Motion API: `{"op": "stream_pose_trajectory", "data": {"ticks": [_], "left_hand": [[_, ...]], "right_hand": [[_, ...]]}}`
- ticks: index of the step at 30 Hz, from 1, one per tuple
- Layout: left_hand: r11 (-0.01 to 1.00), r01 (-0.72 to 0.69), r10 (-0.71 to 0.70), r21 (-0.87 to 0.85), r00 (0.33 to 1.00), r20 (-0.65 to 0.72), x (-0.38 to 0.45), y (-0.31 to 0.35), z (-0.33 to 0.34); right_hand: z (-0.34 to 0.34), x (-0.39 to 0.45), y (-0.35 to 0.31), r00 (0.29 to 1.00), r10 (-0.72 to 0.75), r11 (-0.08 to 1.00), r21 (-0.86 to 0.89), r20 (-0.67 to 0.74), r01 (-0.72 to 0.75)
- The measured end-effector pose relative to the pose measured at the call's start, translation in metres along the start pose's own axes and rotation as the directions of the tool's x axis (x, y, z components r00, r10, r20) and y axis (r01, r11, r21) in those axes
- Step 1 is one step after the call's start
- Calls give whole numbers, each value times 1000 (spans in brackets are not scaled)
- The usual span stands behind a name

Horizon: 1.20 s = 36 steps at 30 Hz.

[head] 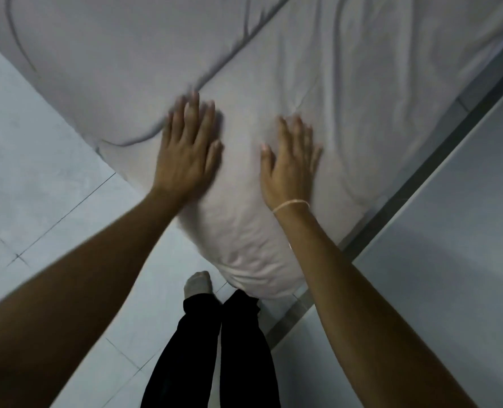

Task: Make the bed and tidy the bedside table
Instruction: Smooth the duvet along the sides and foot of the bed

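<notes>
A white bed sheet (347, 92) covers the mattress and hangs over the bed's near corner (244, 254) in creased folds. A white duvet (103, 60) with a dark seam lies across the upper left of the bed. My left hand (188, 148) rests flat on the sheet right at the duvet's edge, fingers spread and a little blurred. My right hand (291, 163) lies flat on the sheet beside it, fingers apart, with a thin band on the wrist. Neither hand holds anything. No bedside table is in view.
Pale floor tiles (38, 178) lie left of the bed. A white wall (450, 216) with a dark skirting strip (421, 172) runs close along the bed's right side. My legs in black trousers (214, 348) stand at the bed's corner.
</notes>
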State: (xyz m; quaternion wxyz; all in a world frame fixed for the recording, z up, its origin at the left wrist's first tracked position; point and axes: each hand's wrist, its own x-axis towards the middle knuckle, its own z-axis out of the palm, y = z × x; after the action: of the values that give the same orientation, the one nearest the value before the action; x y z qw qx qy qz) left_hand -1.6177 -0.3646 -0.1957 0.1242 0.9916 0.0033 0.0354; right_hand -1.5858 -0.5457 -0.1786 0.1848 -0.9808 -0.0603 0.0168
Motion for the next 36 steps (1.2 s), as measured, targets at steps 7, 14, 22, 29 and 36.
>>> {"op": "stream_pose_trajectory", "data": {"ticks": [7,14,22,29,36], "left_hand": [[997,4,-12,74,995,99,3,6,16],[996,-69,65,58,996,68,-44,36,24],[865,-502,497,-26,847,188,-138,89,37],[927,-359,368,-111,927,75,-102,62,14],[995,-87,84,39,993,86,-43,28,22]], "right_hand": [[-1,-11,76,994,109,981,-165,29,-102],[-18,-57,138,972,222,974,-71,73,-217],[-19,-80,124,777,629,770,162,-35,-617],[-20,-43,53,917,335,933,212,-215,-291],[5,-39,49,997,76,988,-139,15,-73]]}}
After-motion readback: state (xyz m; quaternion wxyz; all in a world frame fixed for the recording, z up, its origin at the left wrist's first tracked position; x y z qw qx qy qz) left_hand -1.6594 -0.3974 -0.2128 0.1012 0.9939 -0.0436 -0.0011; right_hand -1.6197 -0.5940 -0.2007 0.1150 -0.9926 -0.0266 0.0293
